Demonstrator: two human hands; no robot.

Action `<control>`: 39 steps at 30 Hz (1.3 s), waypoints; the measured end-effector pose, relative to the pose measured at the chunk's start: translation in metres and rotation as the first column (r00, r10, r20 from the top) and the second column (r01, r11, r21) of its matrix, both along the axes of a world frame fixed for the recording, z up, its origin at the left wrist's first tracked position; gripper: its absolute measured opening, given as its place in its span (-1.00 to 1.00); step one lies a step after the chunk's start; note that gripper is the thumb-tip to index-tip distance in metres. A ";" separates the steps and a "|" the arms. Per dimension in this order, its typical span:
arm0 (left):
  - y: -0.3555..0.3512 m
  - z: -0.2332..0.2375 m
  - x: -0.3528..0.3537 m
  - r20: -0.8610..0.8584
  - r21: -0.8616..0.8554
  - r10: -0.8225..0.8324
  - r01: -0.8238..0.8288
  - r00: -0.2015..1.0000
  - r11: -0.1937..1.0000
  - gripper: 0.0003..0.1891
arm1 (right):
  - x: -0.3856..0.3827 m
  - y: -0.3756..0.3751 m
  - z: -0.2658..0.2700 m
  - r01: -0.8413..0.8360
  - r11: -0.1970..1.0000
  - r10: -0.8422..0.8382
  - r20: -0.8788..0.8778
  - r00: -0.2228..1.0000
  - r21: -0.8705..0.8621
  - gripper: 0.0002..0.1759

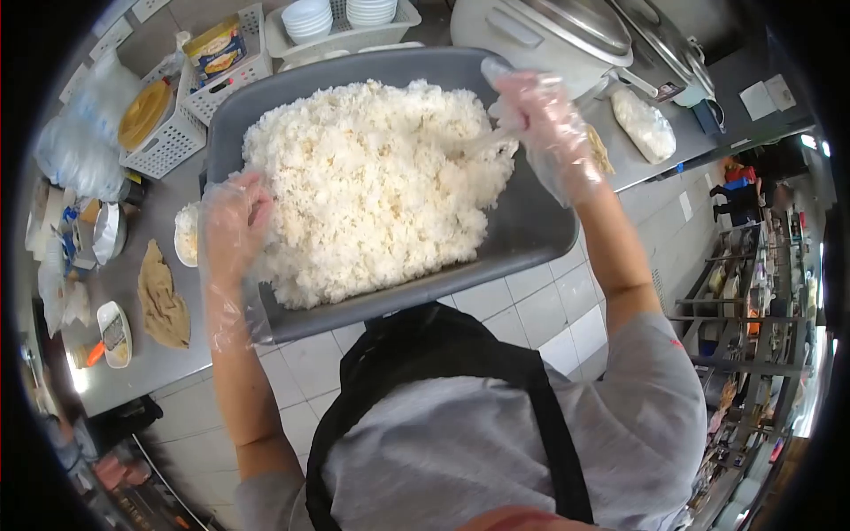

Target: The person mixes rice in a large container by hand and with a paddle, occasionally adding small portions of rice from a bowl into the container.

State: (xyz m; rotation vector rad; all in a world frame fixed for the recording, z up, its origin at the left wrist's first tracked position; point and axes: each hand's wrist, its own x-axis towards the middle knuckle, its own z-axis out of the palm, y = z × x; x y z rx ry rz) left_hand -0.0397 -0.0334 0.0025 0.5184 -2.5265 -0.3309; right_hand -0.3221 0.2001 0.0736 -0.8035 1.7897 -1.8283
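Observation:
A big heap of white rice fills most of a grey tub on the counter. My left hand, in a clear plastic glove, is at the tub's left edge beside the rice, its fingers curled; whether they hold anything is hidden. At the tub's upper right, my right hand, also in a clear glove, is closed round something pale and translucent that reaches towards the rice. Blur and the glove's glare hide what it is.
White baskets and stacked white bowls stand behind the tub. Large lidded cookers are at the back right, near a bag of white contents. On the left lie a brown cloth and a white dish.

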 end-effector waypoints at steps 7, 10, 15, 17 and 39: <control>0.002 0.001 -0.001 0.004 0.046 0.023 -0.023 1.000 0.999 -0.89 | -0.018 0.016 -0.024 -0.024 0.968 0.103 -0.311 0.945 0.248 -0.68; 0.004 0.001 -0.002 0.011 0.086 0.025 -0.026 1.000 0.996 -0.88 | -0.003 0.020 -0.007 -0.167 0.986 0.167 -0.063 0.984 0.013 -0.61; 0.002 -0.001 -0.001 -0.002 0.009 0.017 -0.017 1.000 1.000 -0.89 | -0.001 0.023 -0.032 -0.156 0.950 0.217 -0.214 0.952 0.272 -0.67; 0.001 -0.001 0.000 0.012 0.033 0.021 -0.021 1.000 0.999 -0.89 | -0.005 0.029 -0.022 -0.344 0.889 0.412 -0.200 0.889 0.302 -0.68; -0.003 -0.017 0.004 -0.171 0.005 0.057 -0.057 0.984 0.998 -0.86 | 0.029 0.031 -0.032 -0.334 0.902 0.381 -0.140 0.914 0.273 -0.68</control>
